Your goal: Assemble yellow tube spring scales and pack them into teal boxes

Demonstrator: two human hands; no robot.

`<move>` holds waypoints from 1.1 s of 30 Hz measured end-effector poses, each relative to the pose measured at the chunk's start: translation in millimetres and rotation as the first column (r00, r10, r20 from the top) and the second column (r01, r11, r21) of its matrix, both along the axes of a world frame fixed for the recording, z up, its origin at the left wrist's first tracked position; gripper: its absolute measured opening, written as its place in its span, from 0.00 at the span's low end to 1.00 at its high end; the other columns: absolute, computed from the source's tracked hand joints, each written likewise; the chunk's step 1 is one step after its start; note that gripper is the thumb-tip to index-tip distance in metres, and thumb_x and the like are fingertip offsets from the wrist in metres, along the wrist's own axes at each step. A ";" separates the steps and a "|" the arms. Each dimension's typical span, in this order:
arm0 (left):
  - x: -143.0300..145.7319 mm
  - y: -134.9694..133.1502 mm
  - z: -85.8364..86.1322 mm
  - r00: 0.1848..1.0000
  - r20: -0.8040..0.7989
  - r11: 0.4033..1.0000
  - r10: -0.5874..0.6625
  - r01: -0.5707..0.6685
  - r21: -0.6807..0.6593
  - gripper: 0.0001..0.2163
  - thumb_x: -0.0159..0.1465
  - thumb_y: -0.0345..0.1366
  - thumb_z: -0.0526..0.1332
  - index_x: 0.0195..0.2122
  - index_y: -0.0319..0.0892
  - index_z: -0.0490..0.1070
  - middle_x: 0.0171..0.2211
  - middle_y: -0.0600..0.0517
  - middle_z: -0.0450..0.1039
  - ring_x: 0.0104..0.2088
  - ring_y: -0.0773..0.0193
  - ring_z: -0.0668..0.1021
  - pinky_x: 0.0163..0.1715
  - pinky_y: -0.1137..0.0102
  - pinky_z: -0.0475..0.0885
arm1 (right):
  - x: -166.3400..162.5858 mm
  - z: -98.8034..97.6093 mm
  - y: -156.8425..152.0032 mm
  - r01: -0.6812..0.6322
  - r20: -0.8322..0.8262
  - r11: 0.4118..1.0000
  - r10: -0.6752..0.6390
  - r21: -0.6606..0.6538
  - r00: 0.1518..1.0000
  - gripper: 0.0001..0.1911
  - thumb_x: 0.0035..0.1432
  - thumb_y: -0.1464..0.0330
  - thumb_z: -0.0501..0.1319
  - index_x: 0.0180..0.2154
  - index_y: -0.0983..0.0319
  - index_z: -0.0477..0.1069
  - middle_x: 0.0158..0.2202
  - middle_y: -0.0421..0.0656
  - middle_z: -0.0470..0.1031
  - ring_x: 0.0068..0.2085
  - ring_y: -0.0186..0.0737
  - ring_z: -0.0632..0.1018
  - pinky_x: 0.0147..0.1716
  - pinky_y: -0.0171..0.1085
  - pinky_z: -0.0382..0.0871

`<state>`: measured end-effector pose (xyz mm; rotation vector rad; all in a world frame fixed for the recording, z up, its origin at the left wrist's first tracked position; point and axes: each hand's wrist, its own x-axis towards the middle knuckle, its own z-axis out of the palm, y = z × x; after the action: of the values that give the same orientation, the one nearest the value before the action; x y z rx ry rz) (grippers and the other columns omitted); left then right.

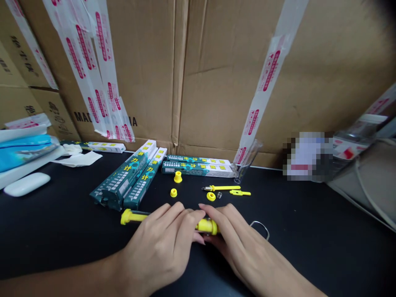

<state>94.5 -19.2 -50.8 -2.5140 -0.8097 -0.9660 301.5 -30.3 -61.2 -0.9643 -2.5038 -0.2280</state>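
My left hand (161,243) and my right hand (238,243) meet over a long yellow tube-shaped spring scale (133,216) that lies on the black table (309,239). Both hands have their fingers closed on its middle; its yellow left end sticks out past my left hand. A metal ring (261,227) shows just right of my right hand. Loose yellow parts lie beyond the hands: two caps (177,177) (173,192), a ring (210,196), a small metal spring (219,194), a thin rod (221,188) and a small hook piece (240,192).
Several green-and-white long boxes (130,177) (198,166) lie behind the parts. Taped cardboard boxes (216,74) wall off the back. A clear beaker (247,161) leans at the back. A white mouse (26,184) and blue packets (21,150) sit left.
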 end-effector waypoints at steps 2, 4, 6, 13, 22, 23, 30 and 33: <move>-0.3 0.7 0.0 1.000 -0.026 1.000 -0.011 0.011 -0.006 0.08 0.72 0.26 0.52 0.42 0.36 0.71 0.31 0.49 0.79 0.29 0.58 0.79 0.29 0.63 0.74 | 0.1 0.8 0.5 -0.002 0.055 0.998 -0.002 0.065 0.998 0.19 0.72 0.76 0.46 0.61 0.76 0.57 0.43 0.58 0.76 0.42 0.53 0.80 0.36 0.46 0.78; -0.3 1.8 0.2 0.998 -0.065 1.000 -0.001 0.003 0.019 0.08 0.72 0.25 0.53 0.41 0.35 0.71 0.30 0.49 0.79 0.30 0.57 0.80 0.31 0.63 0.74 | -0.2 2.7 1.4 -0.019 0.104 0.992 0.006 0.127 0.995 0.16 0.72 0.76 0.46 0.56 0.77 0.61 0.39 0.57 0.76 0.38 0.52 0.80 0.31 0.45 0.77; 0.2 2.6 0.8 0.995 -0.095 0.999 0.012 -0.007 0.052 0.09 0.71 0.24 0.53 0.40 0.35 0.72 0.30 0.48 0.80 0.31 0.56 0.81 0.31 0.62 0.74 | -0.2 4.9 2.6 -0.028 0.138 0.991 0.010 0.132 0.990 0.14 0.72 0.74 0.44 0.49 0.73 0.66 0.33 0.51 0.76 0.30 0.48 0.79 0.23 0.41 0.72; 1.3 -0.8 1.3 0.991 -0.122 0.998 -0.055 0.060 0.035 0.08 0.72 0.25 0.53 0.40 0.33 0.72 0.28 0.49 0.78 0.28 0.58 0.79 0.27 0.63 0.71 | 6.6 7.3 6.9 -0.056 0.169 0.996 0.045 0.063 0.985 0.20 0.75 0.66 0.38 0.36 0.60 0.63 0.25 0.38 0.70 0.18 0.36 0.71 0.15 0.39 0.57; 0.1 -0.4 2.2 0.989 -0.130 0.996 -0.068 0.075 0.046 0.10 0.75 0.29 0.50 0.42 0.33 0.71 0.29 0.51 0.79 0.28 0.61 0.79 0.26 0.64 0.67 | 8.4 9.3 4.8 -0.076 0.046 0.993 0.081 -0.093 0.996 0.21 0.75 0.59 0.38 0.35 0.59 0.63 0.24 0.36 0.73 0.19 0.34 0.73 0.19 0.36 0.58; -0.1 -0.2 2.4 0.988 -0.135 0.996 -0.076 0.083 0.043 0.10 0.75 0.30 0.51 0.42 0.33 0.71 0.30 0.51 0.79 0.28 0.61 0.79 0.25 0.64 0.67 | 9.0 9.4 4.6 -0.085 0.033 0.989 0.090 -0.121 0.995 0.22 0.75 0.59 0.38 0.35 0.59 0.63 0.24 0.37 0.73 0.19 0.34 0.73 0.19 0.36 0.58; -2.6 2.9 2.3 0.985 -0.143 0.995 -0.095 0.098 0.015 0.11 0.74 0.37 0.54 0.41 0.34 0.69 0.27 0.53 0.75 0.24 0.62 0.75 0.21 0.64 0.64 | 9.9 13.2 3.8 -0.115 -0.101 0.866 0.075 -0.486 0.992 0.20 0.73 0.55 0.42 0.36 0.58 0.63 0.27 0.37 0.73 0.24 0.36 0.72 0.26 0.36 0.61; -2.2 3.5 1.6 0.987 -0.152 0.998 -0.059 0.061 0.010 0.13 0.74 0.39 0.52 0.39 0.36 0.69 0.26 0.53 0.75 0.24 0.61 0.76 0.21 0.64 0.64 | 7.8 16.9 2.2 -0.142 -0.190 0.790 0.033 -0.596 0.981 0.19 0.73 0.55 0.43 0.37 0.58 0.65 0.30 0.37 0.73 0.28 0.36 0.73 0.30 0.35 0.63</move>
<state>92.2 -15.7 -49.3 -2.5750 -0.6822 -0.7839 309.2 -28.1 -44.4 -1.0333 -2.4823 0.7143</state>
